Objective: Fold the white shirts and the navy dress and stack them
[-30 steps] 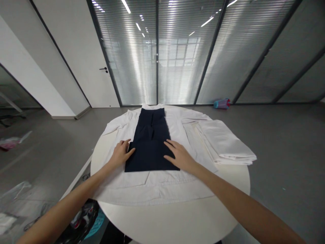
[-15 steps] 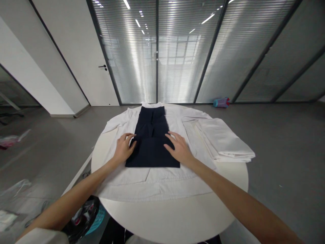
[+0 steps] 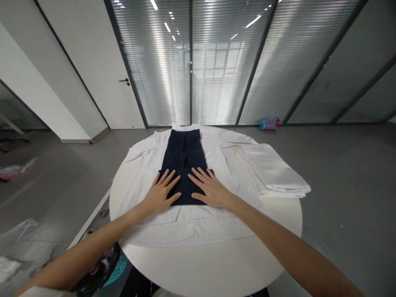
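Observation:
A dark navy garment (image 3: 185, 159), likely trousers, lies partly folded along the middle of a white coat-like garment (image 3: 198, 233) spread over the table. Its near end is a wider folded band. My left hand (image 3: 162, 192) rests flat on the left of that band, fingers spread. On the right of the same band lies my right hand (image 3: 210, 189), also flat with fingers apart. Neither hand grips anything. The parts of the navy cloth under both palms are hidden.
The round white table (image 3: 216, 264) carries a folded stack of white cloth (image 3: 278, 171) at its right. Below on the left stands a blue basket (image 3: 117, 270) with a black bag. A blue and pink basket (image 3: 269, 124) lies by the glass wall.
Both hands have moved inward and nearer to me, from the sides of the navy garment onto its near band. Their fingers have flattened and spread.

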Demonstrator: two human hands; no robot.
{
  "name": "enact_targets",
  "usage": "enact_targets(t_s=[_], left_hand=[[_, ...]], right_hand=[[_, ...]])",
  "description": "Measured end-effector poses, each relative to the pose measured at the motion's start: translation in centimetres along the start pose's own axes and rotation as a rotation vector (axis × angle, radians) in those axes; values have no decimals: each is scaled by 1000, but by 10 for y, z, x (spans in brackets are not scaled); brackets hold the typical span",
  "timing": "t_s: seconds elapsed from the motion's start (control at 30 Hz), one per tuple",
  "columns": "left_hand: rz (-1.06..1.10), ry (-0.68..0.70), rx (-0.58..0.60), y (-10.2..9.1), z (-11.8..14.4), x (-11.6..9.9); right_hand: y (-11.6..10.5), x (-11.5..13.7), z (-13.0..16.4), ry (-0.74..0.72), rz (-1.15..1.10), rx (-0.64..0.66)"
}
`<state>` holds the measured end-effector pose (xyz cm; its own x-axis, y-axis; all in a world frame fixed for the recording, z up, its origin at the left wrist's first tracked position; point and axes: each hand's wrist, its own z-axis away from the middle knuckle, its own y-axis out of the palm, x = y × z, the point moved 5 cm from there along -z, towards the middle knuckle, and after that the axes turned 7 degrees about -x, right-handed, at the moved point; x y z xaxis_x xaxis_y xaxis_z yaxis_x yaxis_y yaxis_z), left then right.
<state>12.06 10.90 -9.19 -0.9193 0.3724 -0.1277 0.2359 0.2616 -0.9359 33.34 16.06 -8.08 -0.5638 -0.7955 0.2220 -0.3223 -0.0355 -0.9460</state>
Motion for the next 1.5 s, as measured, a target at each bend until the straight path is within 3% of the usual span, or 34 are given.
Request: enact_targets(t_s=[0.13,0.27,0.37,0.5,0.7,0.93,1.03,1.13,1.17,1.23,1.33,1.4,1.47,1.5], left_hand=[[33,64,56,-3,4,-6],[65,310,5,-27,9,-19],[30,436,-33,-45,17,-25],[-90,524,-30,-53,29,-32],[-250,418,18,-57,35,-31],[-227,390,-29,-62,21,-7],[-169,394,-161,-91,11,-11],[-8,377,-221,-132,15,-40],[54,395,-176,-141,21,-56],[148,482,22,-147,38,-92],[268,660,349,-133,61,-131],[421,681,492,-118,54,-131],[593,571,543,-100,21,-107],[647,466,514,-90,-5,-86]], right_hand=[[0,-11,2,18,12,-15],[-23,-17,8,46,-14,-166],[-35,4,13,-115,-85,-127],[-31,32,16,-281,43,-45],[-32,38,20,-315,186,-15],[-35,31,18,-333,201,-52],[-60,33,19,-291,203,-194],[-107,40,42,-168,97,-408],[-121,44,55,-132,47,-444],[-132,51,87,-105,-61,-390],[-105,54,140,-9,-227,-120],[-75,54,177,115,-329,-75],[-48,55,209,282,-454,-210],[-34,58,223,387,-559,-255]])
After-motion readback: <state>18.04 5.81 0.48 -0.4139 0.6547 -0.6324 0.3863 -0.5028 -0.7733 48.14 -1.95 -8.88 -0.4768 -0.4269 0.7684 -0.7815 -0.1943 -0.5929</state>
